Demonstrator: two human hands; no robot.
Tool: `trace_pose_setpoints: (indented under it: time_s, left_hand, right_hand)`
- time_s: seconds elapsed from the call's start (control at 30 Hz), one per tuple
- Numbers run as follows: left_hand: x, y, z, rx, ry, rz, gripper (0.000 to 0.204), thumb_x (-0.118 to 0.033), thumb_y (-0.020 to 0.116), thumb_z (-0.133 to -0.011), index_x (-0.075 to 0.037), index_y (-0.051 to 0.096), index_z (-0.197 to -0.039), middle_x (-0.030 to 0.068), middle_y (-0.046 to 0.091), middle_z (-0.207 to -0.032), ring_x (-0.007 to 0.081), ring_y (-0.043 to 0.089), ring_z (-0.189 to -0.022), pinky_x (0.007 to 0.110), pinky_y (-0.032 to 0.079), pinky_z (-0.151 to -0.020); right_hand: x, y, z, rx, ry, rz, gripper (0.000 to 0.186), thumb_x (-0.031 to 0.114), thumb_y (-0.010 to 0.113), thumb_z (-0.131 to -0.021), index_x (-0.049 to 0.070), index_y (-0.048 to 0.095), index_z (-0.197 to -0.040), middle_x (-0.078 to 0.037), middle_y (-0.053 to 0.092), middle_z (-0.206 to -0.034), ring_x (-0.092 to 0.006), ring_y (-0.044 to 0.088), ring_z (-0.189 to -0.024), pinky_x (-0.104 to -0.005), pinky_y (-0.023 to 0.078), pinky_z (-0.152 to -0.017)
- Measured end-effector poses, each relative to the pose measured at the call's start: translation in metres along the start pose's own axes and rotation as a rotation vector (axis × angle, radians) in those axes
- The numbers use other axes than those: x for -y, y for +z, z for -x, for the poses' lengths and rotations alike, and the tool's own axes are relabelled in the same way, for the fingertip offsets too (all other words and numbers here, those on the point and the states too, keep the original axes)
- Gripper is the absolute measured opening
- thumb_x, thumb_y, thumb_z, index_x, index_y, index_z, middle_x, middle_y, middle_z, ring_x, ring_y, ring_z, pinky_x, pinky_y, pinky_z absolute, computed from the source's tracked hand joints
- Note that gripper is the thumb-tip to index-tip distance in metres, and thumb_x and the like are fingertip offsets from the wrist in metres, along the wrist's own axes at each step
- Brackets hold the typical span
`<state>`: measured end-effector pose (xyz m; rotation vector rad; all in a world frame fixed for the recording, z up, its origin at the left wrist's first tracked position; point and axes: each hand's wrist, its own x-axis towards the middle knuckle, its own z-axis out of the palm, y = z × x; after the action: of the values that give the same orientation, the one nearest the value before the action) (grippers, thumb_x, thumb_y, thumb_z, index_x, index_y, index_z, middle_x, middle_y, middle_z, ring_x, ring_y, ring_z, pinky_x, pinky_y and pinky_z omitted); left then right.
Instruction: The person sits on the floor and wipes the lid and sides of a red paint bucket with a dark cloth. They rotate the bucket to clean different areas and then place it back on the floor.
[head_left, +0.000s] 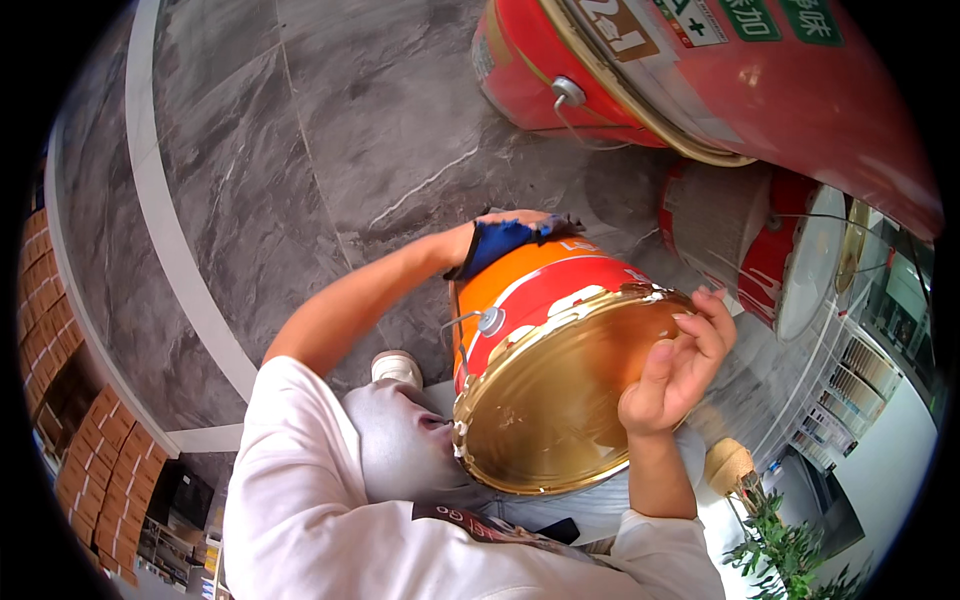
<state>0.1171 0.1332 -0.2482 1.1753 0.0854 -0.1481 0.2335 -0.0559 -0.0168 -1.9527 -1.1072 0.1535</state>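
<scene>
A paint pail (pixel 520 295), orange and red with a wire handle, lies tilted against my legs. Its round gold-coloured end (pixel 545 410) faces me, ringed by a bent, tabbed rim; whether this is a lid or the inside, I cannot tell. Across the pail's far left side reaches my left hand (pixel 513 217), pressing a blue and dark cloth (pixel 500 243) to the wall; its fingertips are mostly hidden. My right hand (pixel 680 365) is bare, beside the rim's right edge, fingers apart and loosely curved, with nothing in it.
A large red pail (pixel 600 75) with a gold rim rises at the upper right. Below it, a red and grey pail (pixel 720 225) lies tipped. Cartons (pixel 105 470) are stacked at the far left, and a plant (pixel 775 540) stands lower right. Grey tiles (pixel 230 200) cover the floor.
</scene>
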Motion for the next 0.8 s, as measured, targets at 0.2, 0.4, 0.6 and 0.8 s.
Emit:
trace_pose_setpoints:
  time_s: [0.2,0.4,0.6,0.8]
  left_hand:
    - [-0.100,0.032,0.013,0.154,0.409,-0.077,0.053,-0.034,0.043,-0.111,0.000,0.046,-0.153,0.0153,0.040,-0.163,0.0330,0.034,-0.152,0.045,0.026,-0.125]
    - [-0.050,0.019,0.006,0.126,0.339,-0.055,0.053,-0.036,0.043,-0.110,-0.001,0.051,-0.149,0.0171,0.039,-0.163,0.0313,0.035,-0.151,0.045,0.023,-0.124]
    - [0.051,0.000,0.037,-0.127,0.205,0.020,0.056,-0.037,0.051,-0.108,0.000,0.051,-0.149,0.0124,0.045,-0.159,0.0226,0.041,-0.144,0.036,0.031,-0.120]
    - [-0.088,0.028,0.044,0.107,0.305,0.156,0.057,-0.038,0.052,-0.107,-0.005,0.049,-0.154,0.0109,0.046,-0.160,0.0302,0.034,-0.152,0.045,0.023,-0.124]
  right_hand:
    - [0.001,0.000,-0.001,0.010,0.004,0.010,0.030,0.018,0.058,-0.099,0.001,0.052,-0.123,-0.020,0.045,-0.138,-0.0324,0.046,-0.131,-0.0578,0.017,-0.125]
    - [0.005,0.002,-0.002,0.009,-0.002,0.041,0.030,0.017,0.060,-0.098,0.001,0.053,-0.123,-0.019,0.047,-0.137,-0.0333,0.047,-0.131,-0.0579,0.018,-0.125]
    - [0.020,0.007,-0.016,0.279,-0.249,0.231,0.033,0.016,0.071,-0.091,0.002,0.068,-0.120,-0.017,0.063,-0.127,-0.0388,0.059,-0.124,-0.0580,0.036,-0.117]
    - [0.018,0.006,-0.007,0.217,-0.290,0.220,0.040,0.013,0.076,-0.087,0.002,0.065,-0.124,-0.017,0.062,-0.130,-0.0389,0.059,-0.126,-0.0567,0.041,-0.114]
